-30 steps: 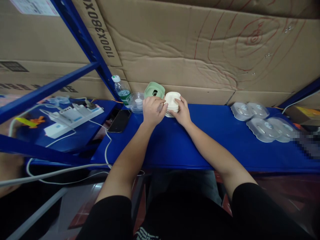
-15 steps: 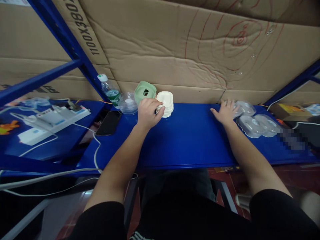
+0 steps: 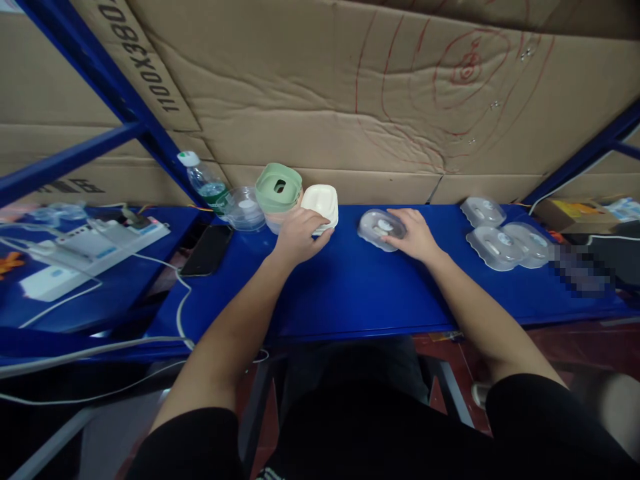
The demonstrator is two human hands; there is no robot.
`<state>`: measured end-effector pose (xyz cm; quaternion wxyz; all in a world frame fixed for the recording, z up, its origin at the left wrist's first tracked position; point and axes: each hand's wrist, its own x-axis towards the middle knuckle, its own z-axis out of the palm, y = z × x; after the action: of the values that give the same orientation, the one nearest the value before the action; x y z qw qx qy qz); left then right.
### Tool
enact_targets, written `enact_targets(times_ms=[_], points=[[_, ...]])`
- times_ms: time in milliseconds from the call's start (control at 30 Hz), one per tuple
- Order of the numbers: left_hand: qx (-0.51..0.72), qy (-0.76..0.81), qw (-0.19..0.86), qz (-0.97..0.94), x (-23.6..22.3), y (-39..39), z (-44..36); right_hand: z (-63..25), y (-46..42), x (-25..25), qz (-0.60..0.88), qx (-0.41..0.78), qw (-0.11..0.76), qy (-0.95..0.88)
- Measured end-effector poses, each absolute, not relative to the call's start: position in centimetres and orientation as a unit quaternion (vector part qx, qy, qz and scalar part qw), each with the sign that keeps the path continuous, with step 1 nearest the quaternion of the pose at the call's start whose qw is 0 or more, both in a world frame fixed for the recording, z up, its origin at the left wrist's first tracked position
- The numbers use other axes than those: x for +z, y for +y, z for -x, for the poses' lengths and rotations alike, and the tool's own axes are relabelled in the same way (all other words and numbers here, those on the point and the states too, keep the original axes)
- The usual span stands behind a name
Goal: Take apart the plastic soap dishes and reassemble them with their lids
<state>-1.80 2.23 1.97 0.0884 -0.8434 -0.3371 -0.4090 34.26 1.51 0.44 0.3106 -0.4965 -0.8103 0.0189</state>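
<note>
My left hand (image 3: 301, 237) is curled at the near left side of a stack of cream, rounded-square lids (image 3: 321, 198), its thumb and fingers pinching at the edge. How many lids it grips is hidden. Just left of the stack is a green-topped container (image 3: 279, 188) with an oblong hole and a pinkish part below. My right hand (image 3: 416, 233) grips the right edge of a clear plastic lid (image 3: 375, 225) with a pale label, thumb in front and fingers behind. That lid is at or just above the blue table, right of the cream stack.
Several clear lids (image 3: 496, 247) lie at the right on the blue table (image 3: 360, 287). A water bottle (image 3: 207, 183), a clear round container (image 3: 245, 212) and a phone (image 3: 207, 250) are at the left, beside a power strip (image 3: 95, 257) with cables. Cardboard (image 3: 310, 93) walls the back.
My right hand has come left from the clear lids, carrying one towards the cream stack. My left hand stays at the stack. The camera view has shifted slightly.
</note>
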Motion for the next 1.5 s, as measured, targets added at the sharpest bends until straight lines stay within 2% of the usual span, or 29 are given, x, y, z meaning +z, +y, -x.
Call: enact_targets(times_ms=[200,300,533,767,933,1033,1133,1300,1367,1500], points=[[-0.337,-0.305,0.046,0.889,1.7,1.7,0.9,-33.9,0.8,0.2,0.402,0.137,0.277,-0.862],[-0.316,-0.285,0.035,0.904,1.6,1.2,0.4,-33.7,0.6,0.2,0.396,0.143,0.294,-0.858],[-0.312,-0.241,0.064,0.917,2.0,0.2,-0.6,-32.6,0.0,0.9,0.411,0.145,0.384,-0.814],[-0.324,-0.230,0.104,0.912,2.0,-0.8,-1.7,-32.2,-0.7,1.0,0.466,0.168,0.530,-0.689],[-0.297,-0.204,0.140,0.922,3.1,-1.6,-1.9,-31.7,-0.7,1.7,0.484,0.241,0.555,-0.633],[-0.329,-0.242,0.127,0.904,3.4,-1.3,-1.1,-31.6,-0.7,1.8,0.457,0.293,0.555,-0.631],[-0.422,-0.279,0.131,0.853,3.8,-0.2,1.0,-31.8,-0.5,1.5,0.434,0.299,0.540,-0.656],[-0.646,-0.325,0.249,0.644,5.4,1.8,6.8,-33.0,0.3,0.7,0.498,0.213,0.473,-0.696],[-0.678,-0.363,0.255,0.586,5.7,2.5,9.0,-33.3,0.6,0.6,0.513,0.181,0.455,-0.705],[-0.662,-0.510,0.184,0.517,5.0,3.9,11.7,-33.6,0.9,0.7,0.518,0.145,0.441,-0.718]])
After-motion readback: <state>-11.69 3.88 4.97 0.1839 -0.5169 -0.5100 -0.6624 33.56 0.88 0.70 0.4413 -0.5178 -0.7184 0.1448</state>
